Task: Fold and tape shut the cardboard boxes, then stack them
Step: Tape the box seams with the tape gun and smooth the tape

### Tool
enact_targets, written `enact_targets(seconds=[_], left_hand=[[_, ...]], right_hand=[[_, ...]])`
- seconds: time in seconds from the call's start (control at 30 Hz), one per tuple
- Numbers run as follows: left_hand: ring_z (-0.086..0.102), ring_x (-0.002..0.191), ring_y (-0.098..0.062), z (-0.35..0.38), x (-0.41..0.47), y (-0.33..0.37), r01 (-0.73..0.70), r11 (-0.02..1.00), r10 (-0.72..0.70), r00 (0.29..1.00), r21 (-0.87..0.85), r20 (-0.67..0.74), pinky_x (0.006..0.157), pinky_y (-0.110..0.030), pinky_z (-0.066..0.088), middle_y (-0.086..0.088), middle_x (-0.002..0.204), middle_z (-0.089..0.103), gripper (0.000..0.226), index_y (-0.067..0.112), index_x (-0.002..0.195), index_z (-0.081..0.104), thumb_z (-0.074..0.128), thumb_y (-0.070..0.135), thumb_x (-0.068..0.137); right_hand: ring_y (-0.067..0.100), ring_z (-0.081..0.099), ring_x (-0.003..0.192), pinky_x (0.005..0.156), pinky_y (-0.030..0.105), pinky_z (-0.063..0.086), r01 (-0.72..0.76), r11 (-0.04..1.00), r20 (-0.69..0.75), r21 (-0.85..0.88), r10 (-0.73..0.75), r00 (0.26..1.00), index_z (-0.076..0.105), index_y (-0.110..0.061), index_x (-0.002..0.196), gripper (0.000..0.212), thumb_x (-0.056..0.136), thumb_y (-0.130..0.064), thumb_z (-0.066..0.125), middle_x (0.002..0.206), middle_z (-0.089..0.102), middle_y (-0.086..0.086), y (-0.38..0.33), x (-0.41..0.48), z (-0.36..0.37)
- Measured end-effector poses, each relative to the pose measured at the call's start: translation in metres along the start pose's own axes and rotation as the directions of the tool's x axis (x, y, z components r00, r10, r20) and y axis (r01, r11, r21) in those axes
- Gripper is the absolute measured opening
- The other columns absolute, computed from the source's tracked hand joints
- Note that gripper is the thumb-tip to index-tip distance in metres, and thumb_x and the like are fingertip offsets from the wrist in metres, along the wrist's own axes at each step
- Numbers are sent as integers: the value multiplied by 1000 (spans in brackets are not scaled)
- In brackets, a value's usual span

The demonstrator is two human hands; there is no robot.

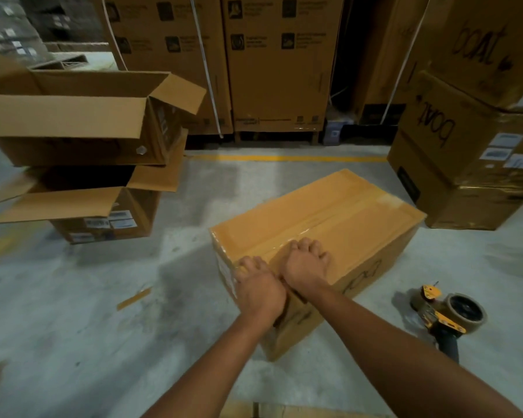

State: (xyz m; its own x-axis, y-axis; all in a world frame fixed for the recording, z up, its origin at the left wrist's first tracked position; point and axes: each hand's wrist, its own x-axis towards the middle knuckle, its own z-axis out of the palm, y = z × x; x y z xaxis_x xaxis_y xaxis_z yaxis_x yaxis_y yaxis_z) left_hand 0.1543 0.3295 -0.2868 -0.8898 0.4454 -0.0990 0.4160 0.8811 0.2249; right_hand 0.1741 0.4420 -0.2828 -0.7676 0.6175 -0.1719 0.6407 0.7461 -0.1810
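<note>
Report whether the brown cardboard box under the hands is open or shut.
Shut: brown cardboard box, flaps flat, glossy tape along its top seam.

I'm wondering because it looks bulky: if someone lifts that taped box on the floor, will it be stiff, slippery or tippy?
Probably stiff: the taped box has flat closed flaps and square edges. Its top may be slippery, since glossy tape covers much of it. Wide and low on the floor, it seems unlikely to tip. Weight cannot be judged.
</note>
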Motion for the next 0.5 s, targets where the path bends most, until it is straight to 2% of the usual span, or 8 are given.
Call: enact_targets(seconds=[0.07,0.13,0.17,0.27,0.37,0.4,0.43,0.5], left_hand=[[46,115,-37,-4,-4,12,-88,996,88,996,16,12,90,-41,47,-17,136,30,46,9,140,38,41,32,100],[57,101,-33,-10,7,5,-185,980,189,981,70,-41,74,-38,47,-14,132,36,33,12,129,49,43,23,99],[57,101,-31,-12,17,-5,-232,967,241,967,107,-79,72,-38,47,-13,130,40,30,14,125,53,44,23,98],[44,119,-33,-12,64,-34,-307,940,330,929,150,-167,91,-44,43,-13,130,46,35,16,122,57,47,36,95],[19,144,-38,-15,109,-48,-241,970,243,968,44,-58,113,-56,23,-17,157,23,55,21,140,44,40,53,96],[12,147,-38,-16,119,-51,-213,977,213,977,-1,-1,115,-58,18,-15,161,15,60,24,146,36,38,57,97],[12,146,-38,-16,126,-53,-196,980,197,980,-29,36,114,-58,20,-14,161,13,62,26,149,30,37,59,97],[20,139,-36,-15,129,-54,-188,981,189,982,-38,24,106,-54,33,-12,156,21,62,26,147,29,36,60,96]], right_hand=[[39,5,152,118,63,7,-7,997,-3,71,7,1000,23,-13,158,63,103,-43,28,166,13,14,1,-5,4],[34,6,153,119,63,8,69,996,-45,50,-67,997,24,-18,158,62,103,-46,28,167,14,9,17,-10,5],[31,7,154,118,64,7,90,995,-53,31,-88,995,24,-20,158,62,103,-48,27,167,14,7,24,-14,6],[31,3,154,113,73,3,-19,999,-87,26,22,996,24,-28,158,61,102,-53,25,168,11,7,25,-39,16],[35,-8,153,110,77,14,-161,966,-102,200,184,978,25,-35,156,61,100,-58,30,168,1,11,15,-52,25],[35,-9,153,111,75,18,-169,960,-106,224,196,975,26,-36,156,61,100,-58,31,168,0,11,14,-50,26],[34,-9,153,111,71,21,-167,962,-116,218,195,974,27,-35,156,61,100,-59,32,168,0,12,14,-48,27],[33,-7,154,112,67,23,-142,969,-150,201,174,973,28,-34,155,61,99,-59,33,168,2,12,18,-44,27]])
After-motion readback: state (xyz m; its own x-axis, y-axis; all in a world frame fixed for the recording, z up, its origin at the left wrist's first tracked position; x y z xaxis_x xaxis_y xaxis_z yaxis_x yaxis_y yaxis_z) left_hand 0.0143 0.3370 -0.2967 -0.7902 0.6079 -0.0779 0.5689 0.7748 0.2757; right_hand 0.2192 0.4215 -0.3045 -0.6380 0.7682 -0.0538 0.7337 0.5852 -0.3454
